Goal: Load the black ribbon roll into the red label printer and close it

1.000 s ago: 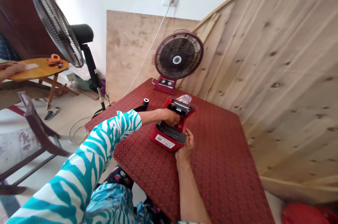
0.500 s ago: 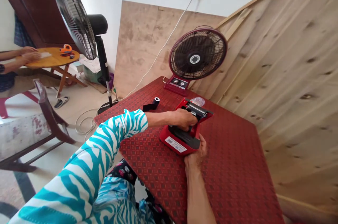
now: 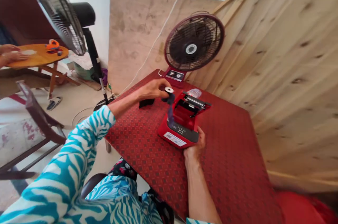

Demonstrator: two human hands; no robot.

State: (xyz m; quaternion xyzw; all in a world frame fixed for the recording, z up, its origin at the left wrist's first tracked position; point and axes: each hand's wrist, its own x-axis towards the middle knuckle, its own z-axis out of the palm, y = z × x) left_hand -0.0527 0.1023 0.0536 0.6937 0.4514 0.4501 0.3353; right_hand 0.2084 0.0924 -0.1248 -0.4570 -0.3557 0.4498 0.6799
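A red label printer (image 3: 177, 137) sits on the table with its lid (image 3: 196, 101) raised and its inner bay showing. My left hand (image 3: 156, 88) is above and to the left of it, fingers closed around a roll of black ribbon (image 3: 168, 94) with a white core. A loose dark tail of the ribbon hangs from the roll to the printer's front top. My right hand (image 3: 194, 146) grips the printer's front right corner. A black strip (image 3: 146, 103) lies on the table below my left wrist; whatever it joins is hidden by the hand.
Behind the printer are a clear plastic item (image 3: 194, 93) and a maroon table fan (image 3: 194, 46). A stand fan (image 3: 92, 44) and a chair (image 3: 34, 125) are at left. Another person's hands (image 3: 10, 55) rest at a small round table (image 3: 39, 58). Wooden boards (image 3: 285, 65) line the right.
My left hand has come up out of the printer and moved left, now with the ribbon roll in it. My right hand stays at the printer's corner. The view has shifted slightly.
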